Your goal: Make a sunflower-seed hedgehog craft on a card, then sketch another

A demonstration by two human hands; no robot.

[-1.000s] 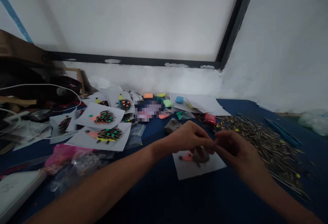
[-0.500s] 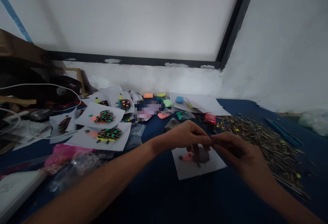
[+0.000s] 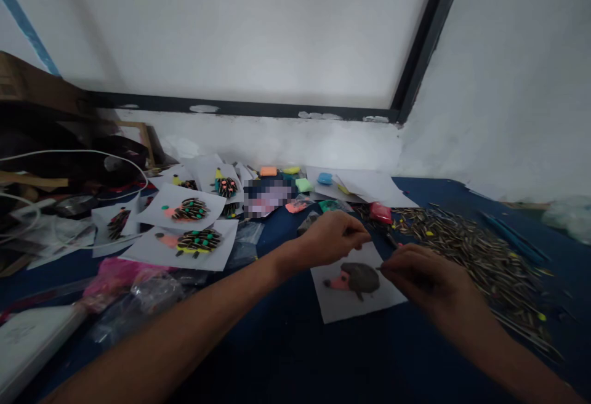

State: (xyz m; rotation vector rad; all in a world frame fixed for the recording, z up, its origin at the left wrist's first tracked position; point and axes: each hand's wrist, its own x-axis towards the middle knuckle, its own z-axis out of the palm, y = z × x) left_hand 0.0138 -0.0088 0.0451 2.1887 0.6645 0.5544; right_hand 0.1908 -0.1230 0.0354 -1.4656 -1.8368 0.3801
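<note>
Clock centre for me is the clay hedgehog (image 3: 364, 281), which is lying on its white sheet (image 3: 339, 311) with the pink snout pointing to 9 o'clock. My right hand (image 3: 427, 274) is hovering around 3 o'clock, and I'm pinching a small dark seed-like sliver (image 3: 379, 268) between thumb and finger, its tip poking out just beside the hedgehog's rear end. My left hand (image 3: 335, 238) is hanging up at 11, fingers curling inward near the top of the sheet; honestly can't tell if I'm gripping anything in that one.

Big messy heap of striped seeds (image 3: 480, 262) is sprawling over the blue tabletop (image 3: 290, 355) from about 1 to 3 o'clock, with a red packet (image 3: 381, 213) sitting by it at 1. A pale green packet (image 3: 303, 185) is lying at 11. Over at 9 to 10, a seed-covered hedgehog (image 3: 201, 241) with green dots is resting on another sheet (image 3: 226, 247), and a pink plastic bag (image 3: 108, 274) is crumpling up at 9.
</note>
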